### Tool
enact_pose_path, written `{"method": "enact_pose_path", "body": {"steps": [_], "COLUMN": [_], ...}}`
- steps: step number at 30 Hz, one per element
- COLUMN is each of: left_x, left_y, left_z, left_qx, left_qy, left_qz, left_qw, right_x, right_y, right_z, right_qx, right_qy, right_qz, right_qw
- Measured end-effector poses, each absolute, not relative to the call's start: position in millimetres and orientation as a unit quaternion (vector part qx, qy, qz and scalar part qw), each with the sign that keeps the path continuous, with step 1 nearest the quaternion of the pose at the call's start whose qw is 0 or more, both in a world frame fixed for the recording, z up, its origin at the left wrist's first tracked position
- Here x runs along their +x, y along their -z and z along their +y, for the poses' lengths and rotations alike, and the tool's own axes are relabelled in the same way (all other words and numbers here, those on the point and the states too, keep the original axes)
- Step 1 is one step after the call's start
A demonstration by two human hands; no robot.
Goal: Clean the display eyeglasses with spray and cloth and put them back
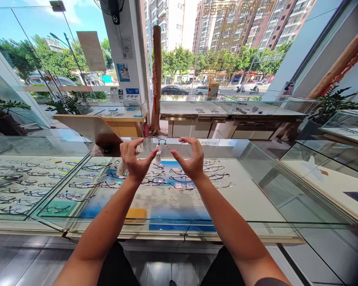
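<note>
A pair of eyeglasses (162,141) with thin dark rims is held up over the glass display counter (256,186). My left hand (136,161) pinches its left side between thumb and fingers. On the opposite side, my right hand (192,157) grips the frame the same way. Behind the glasses, partly covered by them, stands a small white bottle (158,154). A pale crumpled cloth (122,169) shows beside my left wrist; whether my hand touches it I cannot tell. Rows of eyeglasses (155,181) lie inside the counter below my hands.
A tilted mirror or board (88,127) stands on the counter at the left. The neighbouring case (26,180) holds several more frames. Inside the counter are a yellow case (136,213) and a blue sheet (179,224). A wooden post (157,79) rises behind, near other display cases (197,109).
</note>
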State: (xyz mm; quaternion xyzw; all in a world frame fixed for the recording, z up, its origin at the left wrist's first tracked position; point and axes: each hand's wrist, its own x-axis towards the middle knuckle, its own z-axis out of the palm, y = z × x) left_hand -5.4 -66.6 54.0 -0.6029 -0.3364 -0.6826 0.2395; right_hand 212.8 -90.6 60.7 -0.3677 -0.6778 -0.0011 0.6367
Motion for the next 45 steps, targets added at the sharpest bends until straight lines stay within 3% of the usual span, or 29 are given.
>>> {"method": "enact_pose_path", "body": {"steps": [5, 14, 45], "left_x": [-11, -1, -4], "left_y": [-75, -179, -181], "left_z": [-76, -84, -92], "left_qx": [-0.605, -0.628, -0.709], "left_qy": [0.688, 0.676, 0.645], "left_qz": [-0.331, -0.319, -0.286], "left_qw": [0.225, 0.217, -0.002], "right_x": [216, 236, 239], "right_y": [-90, -191, -188], "right_z": [-104, -122, -144], "right_qx": [-0.373, -0.358, -0.385], "right_qy": [-0.001, 0.053, 0.133], "right_qz": [-0.696, -0.712, -0.695], "right_qw": [0.614, 0.602, 0.593]}}
